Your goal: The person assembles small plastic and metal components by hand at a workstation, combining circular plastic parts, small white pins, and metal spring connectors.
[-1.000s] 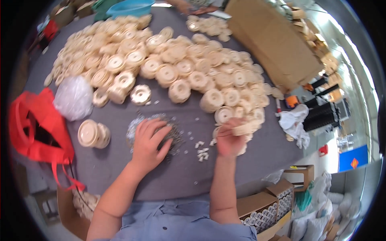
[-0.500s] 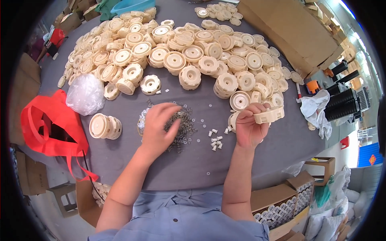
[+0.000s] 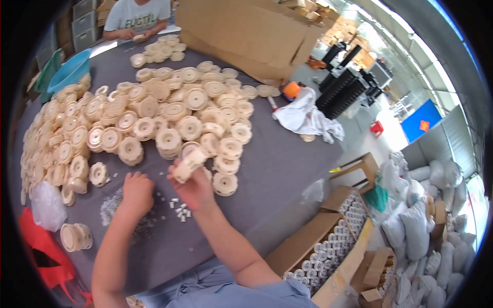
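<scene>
My right hand (image 3: pixel 197 191) grips a cream round plastic cap (image 3: pixel 191 165) by its edge, tilted up, in front of the heap of similar caps (image 3: pixel 146 107). My left hand (image 3: pixel 137 195) is over the table with its fingers curled together; anything inside them is hidden. Partly under that hand lies a pile of small metal springs and clear washers (image 3: pixel 110 209). Several little white plastic pegs (image 3: pixel 181 211) are scattered between my two hands. A single cap (image 3: pixel 98 174) lies left of my left hand, and a short stack of caps (image 3: pixel 76 237) stands nearer me.
At the left are a clear plastic bag (image 3: pixel 48 206) and a red bag (image 3: pixel 47 256). A blue basin (image 3: pixel 72 73) and a large cardboard sheet (image 3: pixel 241 38) stand farther back. Another person (image 3: pixel 137 20) works across the table. A carton of white cylinders (image 3: pixel 318 256) sits below the right edge.
My view has swung to the right, so the table appears farther left and the other person has come into sight. My left hand's fingers, spread over the springs before, are now curled. The right hand still holds the cap.
</scene>
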Tool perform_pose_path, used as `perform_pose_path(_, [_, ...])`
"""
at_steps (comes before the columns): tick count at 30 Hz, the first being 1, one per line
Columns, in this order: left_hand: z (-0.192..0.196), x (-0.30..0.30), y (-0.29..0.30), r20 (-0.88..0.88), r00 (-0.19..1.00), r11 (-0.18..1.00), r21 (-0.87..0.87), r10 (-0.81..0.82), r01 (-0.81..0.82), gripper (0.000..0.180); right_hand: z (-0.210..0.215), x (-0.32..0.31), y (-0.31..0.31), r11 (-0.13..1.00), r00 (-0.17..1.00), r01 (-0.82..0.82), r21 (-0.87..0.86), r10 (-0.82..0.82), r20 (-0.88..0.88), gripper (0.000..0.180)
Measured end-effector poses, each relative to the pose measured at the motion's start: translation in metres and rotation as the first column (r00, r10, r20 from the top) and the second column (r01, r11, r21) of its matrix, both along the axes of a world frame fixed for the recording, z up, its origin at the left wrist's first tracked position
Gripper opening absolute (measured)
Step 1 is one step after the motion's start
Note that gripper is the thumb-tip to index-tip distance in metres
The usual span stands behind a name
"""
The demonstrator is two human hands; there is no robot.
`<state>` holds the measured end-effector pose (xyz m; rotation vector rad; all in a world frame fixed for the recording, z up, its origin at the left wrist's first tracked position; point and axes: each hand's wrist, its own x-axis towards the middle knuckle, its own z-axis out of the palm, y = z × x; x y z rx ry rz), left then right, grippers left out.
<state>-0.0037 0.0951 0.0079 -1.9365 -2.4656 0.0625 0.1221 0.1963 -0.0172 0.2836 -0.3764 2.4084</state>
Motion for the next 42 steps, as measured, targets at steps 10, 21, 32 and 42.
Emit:
perform_pose_path(10, [0.005,-0.005,-0.067,0.933,0.112,0.629,0.315,-0.341,-0.711,0.01,0.007,-0.005,-0.018,0.747,0.951,-0.138,0.651,-0.084,0.298,0.034])
perform_pose_path(21, [0.003,0.005,-0.093,0.9,0.259,0.677,0.435,-0.351,-0.594,0.013,0.023,-0.011,-0.046,0.234,0.912,-0.187,0.954,-0.321,0.257,0.025])
perform_pose_path(32, [0.024,0.012,-0.101,0.839,0.439,0.698,0.524,-0.322,-0.489,0.017,0.026,-0.006,-0.051,0.161,0.945,-0.067,0.985,-0.306,0.114,0.024])
perform_pose_path(42, [0.022,0.006,-0.108,0.89,0.264,0.766,0.455,-0.373,-0.454,0.016,0.028,-0.004,-0.055,0.077,0.937,0.002,0.997,-0.349,0.025,0.026])
